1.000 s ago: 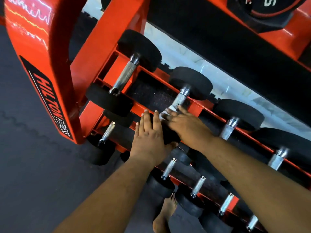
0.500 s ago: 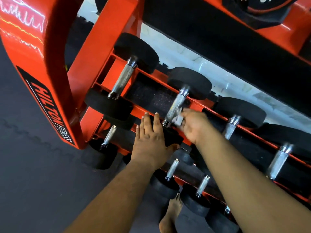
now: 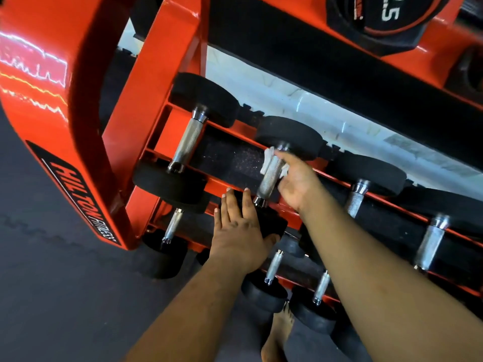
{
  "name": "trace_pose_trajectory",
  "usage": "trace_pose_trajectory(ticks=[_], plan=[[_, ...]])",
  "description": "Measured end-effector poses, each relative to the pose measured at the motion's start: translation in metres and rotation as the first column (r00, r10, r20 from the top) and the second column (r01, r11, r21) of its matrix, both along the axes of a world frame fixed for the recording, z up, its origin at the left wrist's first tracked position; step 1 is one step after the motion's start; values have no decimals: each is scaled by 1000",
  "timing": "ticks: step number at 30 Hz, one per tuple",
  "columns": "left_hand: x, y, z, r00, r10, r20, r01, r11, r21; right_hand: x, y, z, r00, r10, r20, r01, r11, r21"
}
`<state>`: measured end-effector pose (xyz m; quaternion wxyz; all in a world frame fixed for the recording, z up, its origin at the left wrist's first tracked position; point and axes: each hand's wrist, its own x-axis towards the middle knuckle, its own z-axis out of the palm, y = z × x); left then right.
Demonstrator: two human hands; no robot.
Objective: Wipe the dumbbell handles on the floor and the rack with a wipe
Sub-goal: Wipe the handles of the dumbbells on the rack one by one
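Observation:
A red dumbbell rack (image 3: 167, 74) holds black dumbbells with knurled steel handles on its tiers. My right hand (image 3: 295, 184) holds a white wipe (image 3: 269, 159) wrapped around the upper end of the second dumbbell's handle (image 3: 268, 181) on the middle tier. My left hand (image 3: 239, 231) lies flat, fingers straight, on that dumbbell's near black head (image 3: 271, 223). The dumbbell to its left (image 3: 187, 142) rests untouched.
More dumbbells sit to the right on the middle tier (image 3: 358, 197) and on the lowest tier (image 3: 273, 267). A weight plate (image 3: 384, 19) is at the top right. Dark rubber floor (image 3: 52, 283) spreads to the left. A bare foot (image 3: 278, 335) stands below the rack.
My right hand slid the wipe from the lower end of the handle up to its far end. My left hand stayed on the dumbbell head.

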<state>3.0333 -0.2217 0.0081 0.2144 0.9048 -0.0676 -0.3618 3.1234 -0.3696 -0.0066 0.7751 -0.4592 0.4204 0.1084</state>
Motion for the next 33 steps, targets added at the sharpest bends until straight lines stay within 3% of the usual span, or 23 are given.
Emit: trace_pose_trajectory(ticks=[3, 8, 13, 18, 20, 25, 29, 33], plan=[[1, 1, 1, 1000, -20, -22, 20, 1000, 6, -13, 5, -1, 996, 84, -26, -84, 996, 21], [0, -1, -1, 999, -30, -29, 30, 1000, 4, -1, -1, 0, 999, -39, 2, 39, 991, -125], [2, -1, 1, 999, -17, -35, 18, 1000, 3, 9, 6, 3, 982, 105, -159, -121, 988, -94], [-1, -2, -2, 999, 9, -32, -9, 1000, -6, -3, -3, 8, 996, 44, -73, -59, 974, -219], [-1, -4, -1, 999, 14, -33, -14, 1000, -7, 6, -1, 6, 993, 42, -110, -68, 968, -243], [1, -3, -2, 998, 38, -40, -39, 999, -7, 14, 5, 7, 979, 118, -165, -130, 989, -66], [0, -3, -4, 997, 64, -52, -65, 998, -13, -11, -3, 3, 990, 110, -89, -119, 987, -104], [0, -3, -4, 996, 73, -49, -74, 997, -13, 4, 8, 3, 976, 118, -181, -126, 991, -36]])
